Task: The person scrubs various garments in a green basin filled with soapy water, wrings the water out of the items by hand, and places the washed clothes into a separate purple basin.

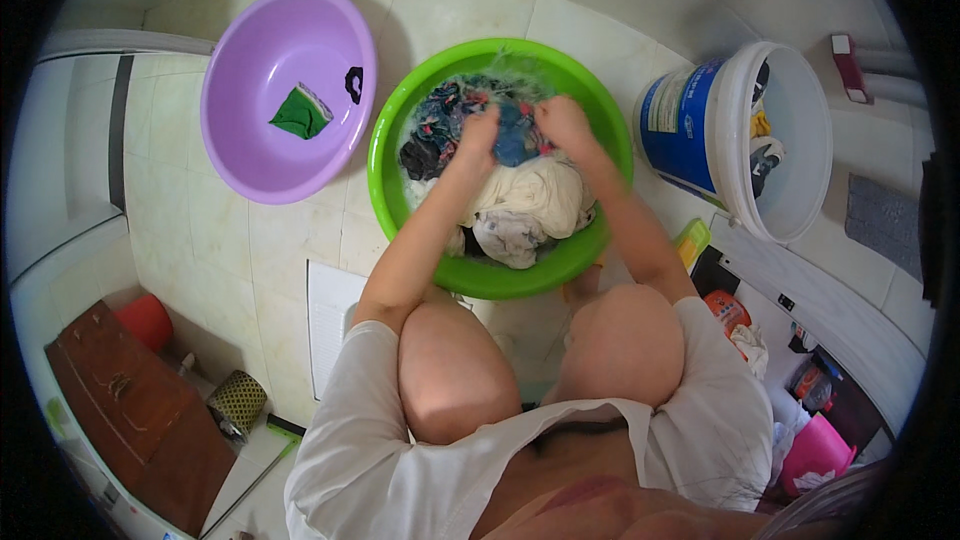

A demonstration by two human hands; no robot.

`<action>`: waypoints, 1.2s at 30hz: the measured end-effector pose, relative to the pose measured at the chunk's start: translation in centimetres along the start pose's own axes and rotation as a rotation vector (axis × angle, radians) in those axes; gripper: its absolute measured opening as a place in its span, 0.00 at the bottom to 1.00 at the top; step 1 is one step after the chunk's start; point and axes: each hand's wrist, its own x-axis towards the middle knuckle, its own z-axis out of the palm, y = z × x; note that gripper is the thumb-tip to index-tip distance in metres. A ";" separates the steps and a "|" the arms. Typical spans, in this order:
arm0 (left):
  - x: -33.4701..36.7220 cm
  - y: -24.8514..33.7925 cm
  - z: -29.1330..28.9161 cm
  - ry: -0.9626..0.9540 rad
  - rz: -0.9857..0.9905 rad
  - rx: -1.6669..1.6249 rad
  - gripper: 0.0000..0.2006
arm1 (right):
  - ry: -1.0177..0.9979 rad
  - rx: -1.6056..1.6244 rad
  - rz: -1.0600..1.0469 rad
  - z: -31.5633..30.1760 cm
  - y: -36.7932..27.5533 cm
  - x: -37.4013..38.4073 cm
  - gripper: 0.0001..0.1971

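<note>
A bright green basin (385,202) stands in front of my knees, with wet laundry in it. My left hand (480,130) is closed on a blue patterned garment (517,135). My right hand (563,123), in a fist, grips the same garment, so the cloth spans the short gap between them. More dark, flowery cloth (447,110) lies to the left of it. Cream-white cloth (535,190) and a greyish piece (510,237) are bunched at the near side. Splashing water (515,70) blurs the far side. My fingertips are partly hidden by the cloth.
A purple basin (235,70) at the far left holds a green cloth item (302,112) and a black band (354,85). To the right, a white and blue bucket (690,130) leans on its side with clothes inside. A brown cabinet (140,410) stands at lower left.
</note>
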 end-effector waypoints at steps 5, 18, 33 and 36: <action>-2.1 -1.2 1.2 0.048 0.541 0.935 0.15 | -0.013 0.089 0.006 -4.0 -2.9 -1.3 0.17; 0.7 2.5 -8.0 0.272 0.054 0.507 0.23 | -0.088 -0.082 -0.083 6.6 3.9 4.5 0.15; -0.3 1.9 -3.8 0.058 -0.069 -0.166 0.19 | 0.298 0.002 -0.374 3.4 -7.3 -1.3 0.15; -0.4 1.1 -3.2 0.046 -0.047 -0.159 0.20 | 0.249 0.090 -0.033 2.8 -0.7 2.4 0.15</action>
